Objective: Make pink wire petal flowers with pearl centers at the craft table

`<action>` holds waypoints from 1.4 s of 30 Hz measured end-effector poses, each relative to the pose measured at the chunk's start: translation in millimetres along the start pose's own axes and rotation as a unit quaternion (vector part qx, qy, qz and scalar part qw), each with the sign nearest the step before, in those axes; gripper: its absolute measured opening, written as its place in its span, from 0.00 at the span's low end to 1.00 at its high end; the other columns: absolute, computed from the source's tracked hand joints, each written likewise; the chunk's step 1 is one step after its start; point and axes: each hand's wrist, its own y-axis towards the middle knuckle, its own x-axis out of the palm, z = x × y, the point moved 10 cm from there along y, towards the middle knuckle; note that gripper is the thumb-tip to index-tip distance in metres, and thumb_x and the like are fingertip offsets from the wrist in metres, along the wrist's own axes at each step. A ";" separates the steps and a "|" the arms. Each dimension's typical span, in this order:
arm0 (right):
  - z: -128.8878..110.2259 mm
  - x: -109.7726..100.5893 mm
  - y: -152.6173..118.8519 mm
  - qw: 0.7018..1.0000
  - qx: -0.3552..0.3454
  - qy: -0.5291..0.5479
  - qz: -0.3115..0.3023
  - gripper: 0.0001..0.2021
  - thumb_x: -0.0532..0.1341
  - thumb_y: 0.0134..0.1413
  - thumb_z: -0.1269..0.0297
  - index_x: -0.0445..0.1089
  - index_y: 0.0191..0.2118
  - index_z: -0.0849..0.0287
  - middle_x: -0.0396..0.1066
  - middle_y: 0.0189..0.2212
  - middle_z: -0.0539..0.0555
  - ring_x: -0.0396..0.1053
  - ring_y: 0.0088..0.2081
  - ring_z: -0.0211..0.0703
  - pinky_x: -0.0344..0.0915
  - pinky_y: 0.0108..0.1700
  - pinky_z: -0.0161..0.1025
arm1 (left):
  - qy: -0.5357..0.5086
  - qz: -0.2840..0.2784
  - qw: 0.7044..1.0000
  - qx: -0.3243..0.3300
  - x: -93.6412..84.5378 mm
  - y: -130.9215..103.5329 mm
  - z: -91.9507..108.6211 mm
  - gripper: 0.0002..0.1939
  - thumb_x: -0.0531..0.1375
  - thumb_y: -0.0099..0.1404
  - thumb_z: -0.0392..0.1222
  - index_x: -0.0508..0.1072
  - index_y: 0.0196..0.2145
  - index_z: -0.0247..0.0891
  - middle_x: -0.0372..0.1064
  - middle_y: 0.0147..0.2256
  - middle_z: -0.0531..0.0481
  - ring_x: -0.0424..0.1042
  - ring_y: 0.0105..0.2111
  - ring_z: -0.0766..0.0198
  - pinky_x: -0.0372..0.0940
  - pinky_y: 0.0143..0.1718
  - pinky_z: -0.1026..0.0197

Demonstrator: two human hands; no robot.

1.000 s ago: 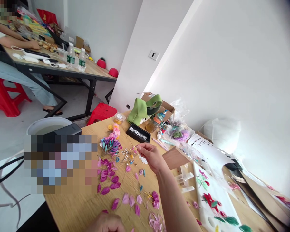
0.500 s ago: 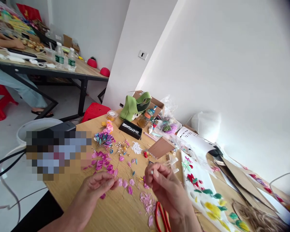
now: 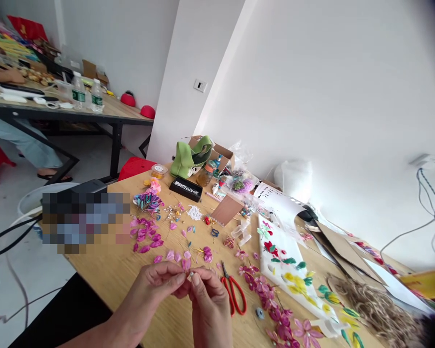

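Note:
My right hand [image 3: 212,297] pinches a small whitish bead [image 3: 192,274] between thumb and fingers. Against it comes my left hand [image 3: 159,285], closed at the fingertips; what it grips is too small to make out. Both hands meet above the front of the wooden table. Just beyond the fingertips are loose pink petals [image 3: 186,263]. Red-handled scissors [image 3: 234,295] lie to the right of my right hand, beside a branch of magenta flowers [image 3: 266,292].
Purple-blue petals [image 3: 147,203], magenta petals [image 3: 147,234] and white stamens [image 3: 195,212] lie farther back. A black box [image 3: 186,188] and green bag [image 3: 188,157] stand behind. A white cloth with flowers [image 3: 286,261] lies right. A person sits at another table [image 3: 130,113].
My hands have come together from apart, the right moving left with the bead. The view has shifted right, showing the whole scissors and the magenta flower branch.

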 end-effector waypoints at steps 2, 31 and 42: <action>-1.3 0.1 -3.6 1.000 -0.013 0.007 0.000 0.06 0.67 0.51 0.59 0.77 0.33 0.55 0.72 0.22 0.50 0.67 0.24 0.40 0.65 0.31 0.40 | 0.009 -0.002 1.000 0.003 3.7 -2.9 0.4 0.13 0.66 0.55 0.49 0.79 0.26 0.35 0.70 0.24 0.50 0.67 0.28 0.64 0.62 0.33 0.62; -12.3 -24.5 -22.3 0.981 -0.101 -0.103 0.133 0.07 0.70 0.45 0.58 0.79 0.29 0.55 0.70 0.23 0.50 0.67 0.28 0.42 0.66 0.33 0.39 | 0.004 -0.073 0.997 -0.038 13.1 0.3 -18.5 0.11 0.66 0.56 0.44 0.76 0.25 0.32 0.66 0.21 0.52 0.63 0.25 0.67 0.58 0.32 0.62; -6.9 -29.9 -28.9 0.975 -0.086 -0.108 0.175 0.11 0.68 0.47 0.54 0.77 0.31 0.57 0.73 0.27 0.53 0.65 0.28 0.41 0.64 0.33 0.38 | 0.001 -0.067 0.996 -0.052 13.0 -0.9 -21.3 0.12 0.66 0.55 0.46 0.75 0.24 0.33 0.66 0.21 0.52 0.63 0.26 0.65 0.58 0.33 0.62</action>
